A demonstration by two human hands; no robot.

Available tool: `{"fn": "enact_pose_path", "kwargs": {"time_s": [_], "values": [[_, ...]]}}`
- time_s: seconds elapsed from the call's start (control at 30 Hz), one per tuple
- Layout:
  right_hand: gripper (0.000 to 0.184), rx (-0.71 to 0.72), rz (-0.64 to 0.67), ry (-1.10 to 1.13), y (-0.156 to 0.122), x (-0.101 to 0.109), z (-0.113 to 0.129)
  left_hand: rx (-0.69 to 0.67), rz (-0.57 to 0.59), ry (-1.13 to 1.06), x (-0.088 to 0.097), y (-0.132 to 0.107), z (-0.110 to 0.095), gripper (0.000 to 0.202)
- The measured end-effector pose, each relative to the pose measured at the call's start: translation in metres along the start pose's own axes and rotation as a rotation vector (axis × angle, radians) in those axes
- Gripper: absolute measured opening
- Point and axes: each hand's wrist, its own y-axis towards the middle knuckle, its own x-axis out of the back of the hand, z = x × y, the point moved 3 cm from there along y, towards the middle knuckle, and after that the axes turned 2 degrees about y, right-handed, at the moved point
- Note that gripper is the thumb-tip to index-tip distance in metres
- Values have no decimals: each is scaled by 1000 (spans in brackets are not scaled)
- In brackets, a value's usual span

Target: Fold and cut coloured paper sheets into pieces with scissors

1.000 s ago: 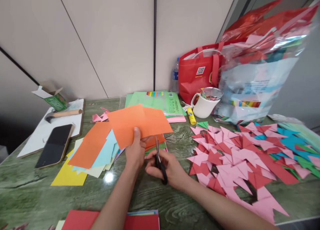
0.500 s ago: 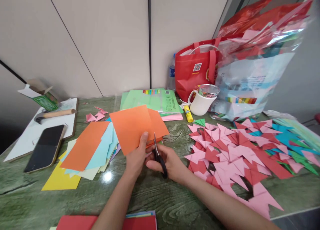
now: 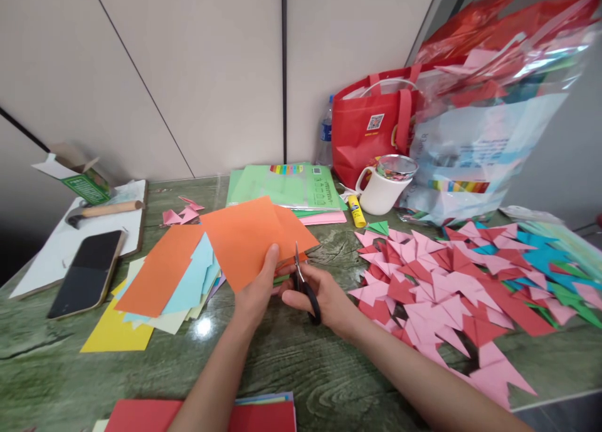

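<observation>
L hand (image 3: 258,288) grips orange paper (image 3: 244,237), at least 2 sheets, fanned & held up mid-view over the counter (image 3: 301,363). Thumb flat on top, other fingers mostly hidden behind, so grip's closed to paper thickness. R hand (image 3: 327,300) has scissors (image 3: 301,274): fingers curled round the black handles, blades pointing up & away nr the paper's lower R edge. Can't tell if blades touch it; they look close together, exact gap unclear. Hands v. near each other.

L of the paper: pile of colored sheets (image 3: 190,284), incl. orange, lt blue & yellow, w/ phone (image 3: 87,274) beyond, then hammer (image 3: 103,212) on white board (image 3: 42,266). R side: pink & red folded pieces (image 3: 437,288), spread overlapping. At back: green pack (image 3: 282,187), glue stick (image 3: 356,211) next to white mug (image 3: 383,192), red bag (image 3: 364,140) behind mug, plastic bag (image 3: 480,150) to its R
</observation>
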Motion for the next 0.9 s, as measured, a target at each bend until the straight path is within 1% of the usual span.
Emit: {"fn": "enact_pose_path", "kwargs": {"time_s": [0.07, 0.23, 0.37, 0.6, 0.77, 0.9], "values": [[45, -2, 18, -19, 0, -1, 1, -15, -2, 3, 0, 1, 0, 42], [44, 9, 50, -36, -1, -2, 1, 1, 2, -2, 1, 1, 2, 43], [44, 12, 39, -52, 0, -1, 0, 4, 20, -35, 0, -1, 0, 43], [43, 25, 28, -86, -1, 0, -1, -8, 42, -6, 2, -3, -6, 38], [40, 34, 16, -94, 0, 1, -1, -27, 30, 53, 4, -2, -9, 34], [42, 16, 15, -86, 0, 2, -2, -44, 10, 91, 5, -1, -9, 36]]}}
